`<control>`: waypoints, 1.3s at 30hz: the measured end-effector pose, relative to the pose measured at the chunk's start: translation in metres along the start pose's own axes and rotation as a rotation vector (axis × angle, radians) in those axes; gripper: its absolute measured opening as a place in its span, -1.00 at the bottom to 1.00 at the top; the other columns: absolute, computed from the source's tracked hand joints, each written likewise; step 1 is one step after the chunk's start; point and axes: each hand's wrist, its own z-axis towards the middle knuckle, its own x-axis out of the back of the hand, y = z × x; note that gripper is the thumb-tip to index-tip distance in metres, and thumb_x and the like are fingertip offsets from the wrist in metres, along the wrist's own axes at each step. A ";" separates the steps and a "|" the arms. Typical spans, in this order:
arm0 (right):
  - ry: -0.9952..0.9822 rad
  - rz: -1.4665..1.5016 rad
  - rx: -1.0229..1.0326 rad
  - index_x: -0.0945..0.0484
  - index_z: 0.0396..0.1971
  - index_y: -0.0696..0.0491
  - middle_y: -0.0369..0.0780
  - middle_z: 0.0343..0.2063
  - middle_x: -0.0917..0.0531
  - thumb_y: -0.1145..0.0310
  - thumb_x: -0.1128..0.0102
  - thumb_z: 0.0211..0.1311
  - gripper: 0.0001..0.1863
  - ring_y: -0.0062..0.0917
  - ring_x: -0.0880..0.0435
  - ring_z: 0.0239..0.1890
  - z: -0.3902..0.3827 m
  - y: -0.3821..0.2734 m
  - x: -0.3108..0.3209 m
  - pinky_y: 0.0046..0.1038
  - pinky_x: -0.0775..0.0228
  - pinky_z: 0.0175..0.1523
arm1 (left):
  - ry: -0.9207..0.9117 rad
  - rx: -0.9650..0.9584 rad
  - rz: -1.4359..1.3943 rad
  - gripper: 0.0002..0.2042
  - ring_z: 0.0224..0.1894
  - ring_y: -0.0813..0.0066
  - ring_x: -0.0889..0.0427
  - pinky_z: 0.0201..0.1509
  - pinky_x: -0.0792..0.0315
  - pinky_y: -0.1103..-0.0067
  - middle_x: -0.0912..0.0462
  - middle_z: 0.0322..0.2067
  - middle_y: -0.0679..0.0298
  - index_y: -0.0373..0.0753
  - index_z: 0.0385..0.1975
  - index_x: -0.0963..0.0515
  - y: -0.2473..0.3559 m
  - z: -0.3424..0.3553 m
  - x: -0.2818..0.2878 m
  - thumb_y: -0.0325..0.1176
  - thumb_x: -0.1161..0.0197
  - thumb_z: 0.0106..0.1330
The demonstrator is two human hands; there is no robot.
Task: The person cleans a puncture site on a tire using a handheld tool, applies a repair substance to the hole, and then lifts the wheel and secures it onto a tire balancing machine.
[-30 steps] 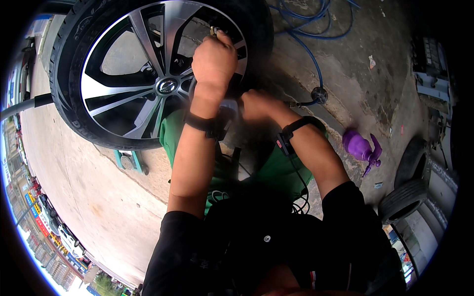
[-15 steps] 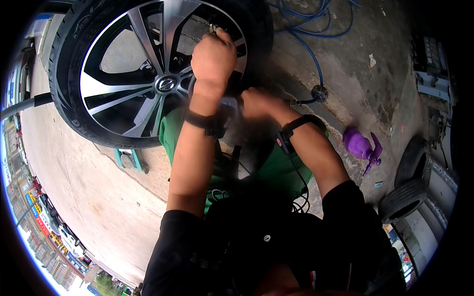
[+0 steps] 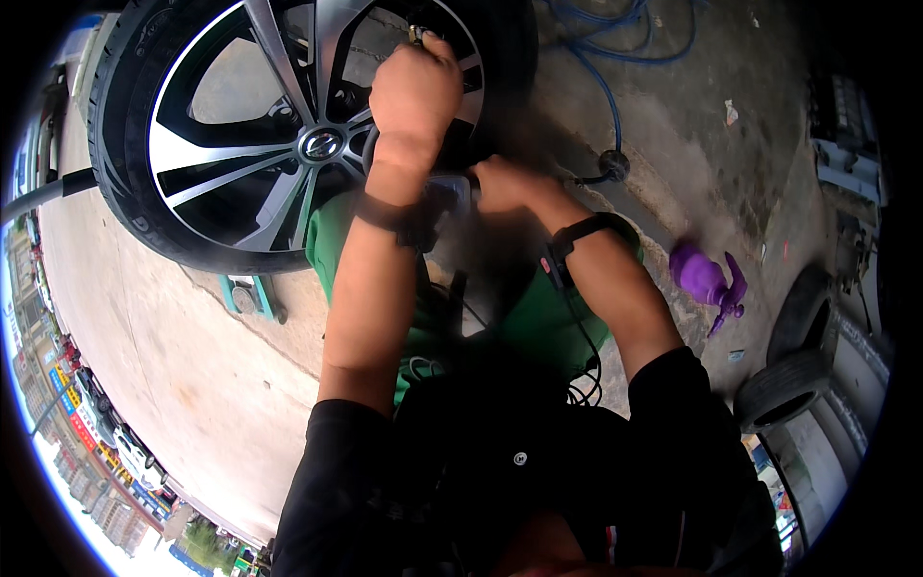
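A car wheel (image 3: 231,175) with a black tire and silver-and-black spokes stands at the upper left. My left hand (image 3: 415,101) reaches over the rim's right part, closed on a brass-coloured air chuck (image 3: 415,35) whose tip shows above the fingers. What the chuck touches is hidden. Lower and to the right, my right hand (image 3: 508,185) is wrapped round the handle of a tire inflator gauge (image 3: 450,195). Its pale face shows between my wrists, partly covered and blurred. A blue air hose (image 3: 610,106) runs to a round dark fitting (image 3: 613,165) near that hand.
A purple spray bottle (image 3: 700,276) lies on the concrete floor at right. Two loose tires (image 3: 784,389) rest farther right. A teal tool (image 3: 248,298) sits below the wheel. A grey bar (image 3: 48,195) meets the wheel's left side. Parked cars (image 3: 125,433) show at far left.
The wheel sits slightly higher and farther left in the picture. Both hands keep their grips; the right hand has shifted slightly, and more of the gauge's face shows.
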 end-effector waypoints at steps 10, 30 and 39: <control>0.003 0.061 0.025 -0.68 -0.12 0.08 0.03 -0.20 -0.72 0.45 -0.20 -0.08 -0.59 -0.08 -0.70 -0.09 0.000 0.006 -0.003 -0.20 -0.56 -0.02 | 0.062 -0.102 0.027 -0.41 -0.22 -0.28 -0.64 -0.04 -0.54 0.11 -0.64 -0.42 -0.25 -0.42 -0.51 -0.65 -0.006 0.004 -0.006 -0.04 0.18 0.47; 0.083 -0.049 -0.001 -0.72 -0.31 0.17 0.01 -0.26 -0.74 0.33 -0.25 -0.08 -0.69 -0.12 -0.73 -0.16 -0.005 -0.001 0.001 -0.22 -0.60 -0.04 | -0.010 -0.044 0.056 -0.46 -0.17 -0.29 -0.65 -0.01 -0.56 0.12 -0.67 -0.32 -0.26 -0.41 -0.39 -0.68 -0.003 0.005 -0.005 -0.05 0.13 0.44; 0.076 -0.029 -0.004 -0.73 -0.31 0.15 -0.01 -0.26 -0.74 0.33 -0.22 -0.08 -0.69 -0.13 -0.74 -0.16 -0.008 -0.004 0.004 -0.22 -0.60 -0.04 | -0.015 -0.011 0.043 -0.46 -0.14 -0.30 -0.65 0.03 -0.54 0.13 -0.67 -0.29 -0.26 -0.42 -0.38 -0.67 0.002 0.002 0.002 -0.05 0.12 0.44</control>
